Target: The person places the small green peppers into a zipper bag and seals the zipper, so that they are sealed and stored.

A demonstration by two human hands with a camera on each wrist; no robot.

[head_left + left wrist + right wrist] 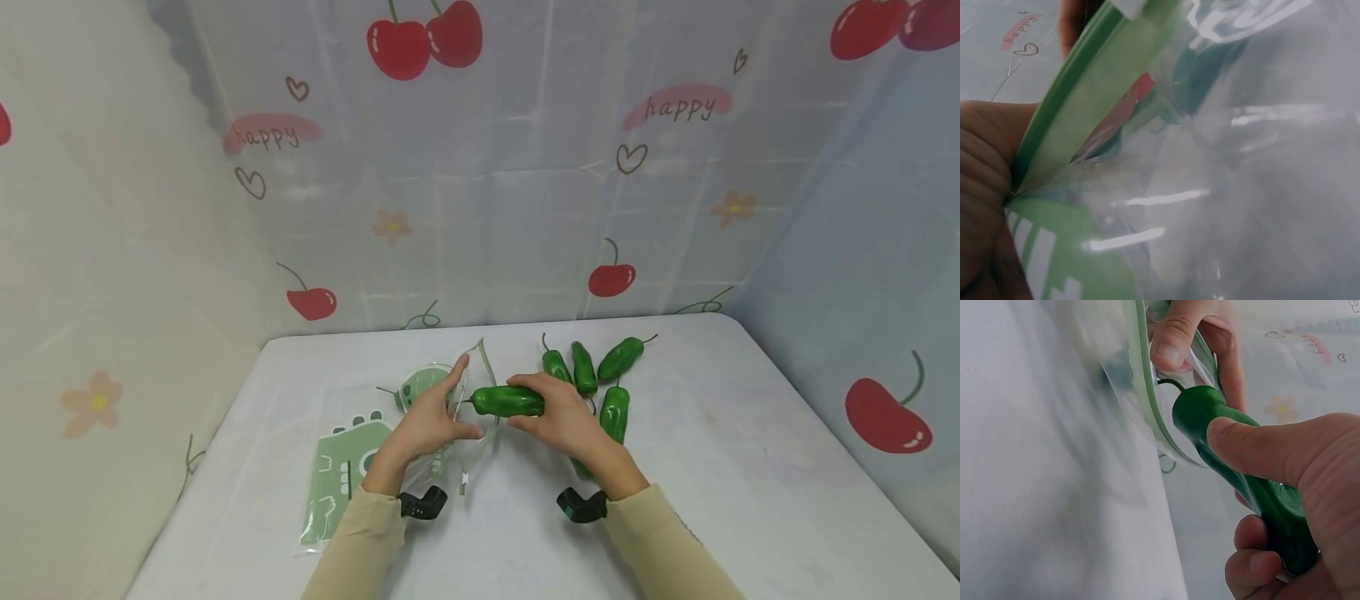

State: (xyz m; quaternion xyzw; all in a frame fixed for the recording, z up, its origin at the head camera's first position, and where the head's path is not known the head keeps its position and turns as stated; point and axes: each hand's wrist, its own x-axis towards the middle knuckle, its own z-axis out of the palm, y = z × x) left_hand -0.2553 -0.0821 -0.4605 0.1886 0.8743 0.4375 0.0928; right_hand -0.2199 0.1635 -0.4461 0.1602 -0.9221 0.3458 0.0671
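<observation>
A green pepper (506, 401) is held by my right hand (558, 412), thumb on one side and fingers on the other in the right wrist view. Its thin stem points into the mouth of a clear zip bag (1150, 419) with a green rim. My left hand (429, 421) holds that bag's mouth apart, its thumb (1169, 350) at the rim and a finger beyond the far edge. Through the clear plastic (1241, 162) in the left wrist view, a blurred dark green shape shows. Several loose green peppers, one of them a pepper (621, 358), lie beyond my right hand.
A flat bag with a green cartoon print (330, 483) lies left of my left forearm. The white table (750, 467) reaches back to a curtain (495, 208) printed with cherries, and similar curtains stand on both sides.
</observation>
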